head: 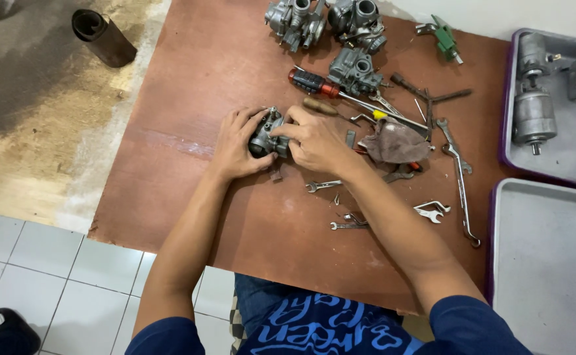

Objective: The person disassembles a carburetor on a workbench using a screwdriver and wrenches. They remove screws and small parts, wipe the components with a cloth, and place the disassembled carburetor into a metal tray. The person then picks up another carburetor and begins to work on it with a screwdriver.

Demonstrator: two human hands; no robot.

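Carburetor (267,137), centre of frame, on brown board (189,85): gripped by left hand (235,146), fingers curled round body; right hand (314,141) pinches its right side. Firm hold advised, body kept low over board. Small wrenches (322,186) lie just below.

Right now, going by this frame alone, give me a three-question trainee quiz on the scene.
1. True or false: both hands are on the grey carburetor.
2. Which lies closest to the right hand? A) brown rag B) dark roll C) green tool
3. Fill in: the red-and-black screwdriver lies on the brown ___.

Key
1. True: the left hand cups it and the right hand's fingers reach onto it.
2. A
3. Board
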